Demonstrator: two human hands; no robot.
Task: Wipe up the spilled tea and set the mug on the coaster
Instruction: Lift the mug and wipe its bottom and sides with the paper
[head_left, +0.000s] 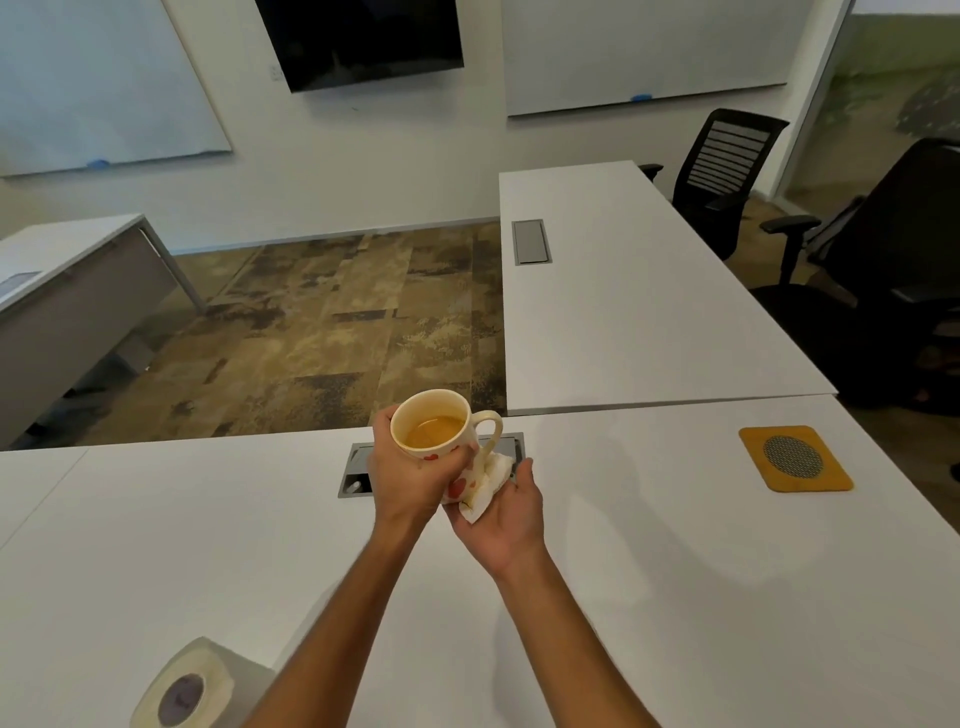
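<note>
The left hand grips the cream ceramic mug with red hearts lifted over the white table, so the right hand presses a crumpled white tissue under it, probably drying its bottom, while the yellow square coaster waits far right

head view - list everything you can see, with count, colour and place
mug: 1, cream with red hearts, tea inside, held above the table
tissue: 1, white, under the mug
coaster: 1, mustard with grey disc, table right
paper roll: 1, white, near left edge
tables: 3, white
cable hatches: 2, grey, in tabletops
chairs: 2, black, right
screen: 1, black, wall
whiteboards: 2, white, wall
left hand: grips mug
right hand: presses tissue against mug
</note>
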